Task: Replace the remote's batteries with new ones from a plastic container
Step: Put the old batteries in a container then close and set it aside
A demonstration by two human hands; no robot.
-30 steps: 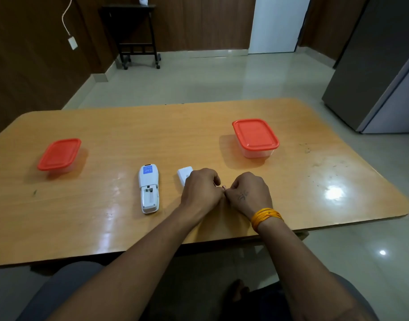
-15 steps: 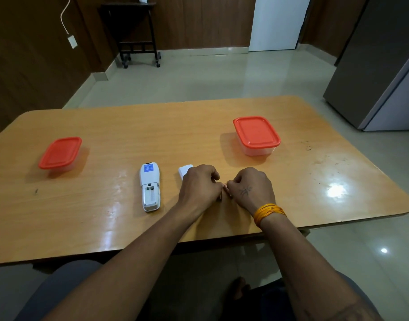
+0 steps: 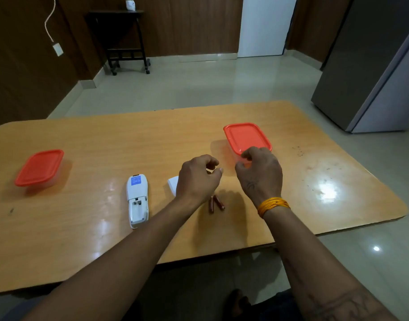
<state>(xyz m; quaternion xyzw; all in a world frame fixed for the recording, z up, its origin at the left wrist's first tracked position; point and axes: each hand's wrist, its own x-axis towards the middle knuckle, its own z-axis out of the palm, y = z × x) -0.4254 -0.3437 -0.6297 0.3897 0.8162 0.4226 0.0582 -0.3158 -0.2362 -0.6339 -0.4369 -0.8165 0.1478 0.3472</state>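
Note:
The white remote (image 3: pixel 137 200) lies face down on the wooden table (image 3: pixel 106 144), its battery bay uncovered and empty. Its white cover (image 3: pixel 173 184) lies just right of it, partly behind my left hand (image 3: pixel 197 178). Two reddish-brown batteries (image 3: pixel 215 203) rest on the table between my wrists. My left hand hovers with fingers curled and holds nothing. My right hand (image 3: pixel 260 173) is raised with loosely curled fingers at the near edge of a red-lidded plastic container (image 3: pixel 246 137). A second red-lidded container (image 3: pixel 40 166) sits at the far left.
A grey refrigerator (image 3: pixel 372 66) stands to the right of the table. A dark side table (image 3: pixel 122 35) is against the far wall. The table's front edge runs close under my forearms.
Both hands have lifted off the table and moved apart, leaving the two batteries lying where they were. My right hand has moved forward to the right container.

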